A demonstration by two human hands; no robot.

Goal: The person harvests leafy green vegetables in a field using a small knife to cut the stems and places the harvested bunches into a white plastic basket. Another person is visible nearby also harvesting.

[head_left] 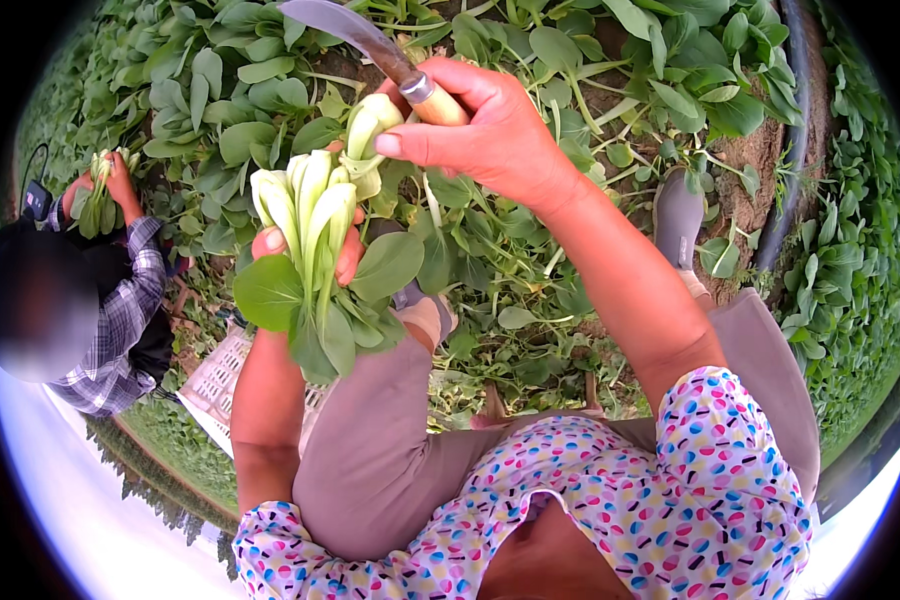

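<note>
My left hand is closed around a bunch of bok choy; the pale stem ends point up and the green leaves hang down over my wrist. My right hand holds a curved harvesting knife by its wooden handle, with the blade pointing up and to the left, away from the bunch. Between the right thumb and fingers is also one bok choy head, just above the bunch. Part of the left palm is hidden behind the stems.
Bok choy plants grow densely ahead. Cut leaves litter the soil between my shoes. A white plastic crate stands by my left leg. At the left, another person holds greens. A dark hose runs along the right.
</note>
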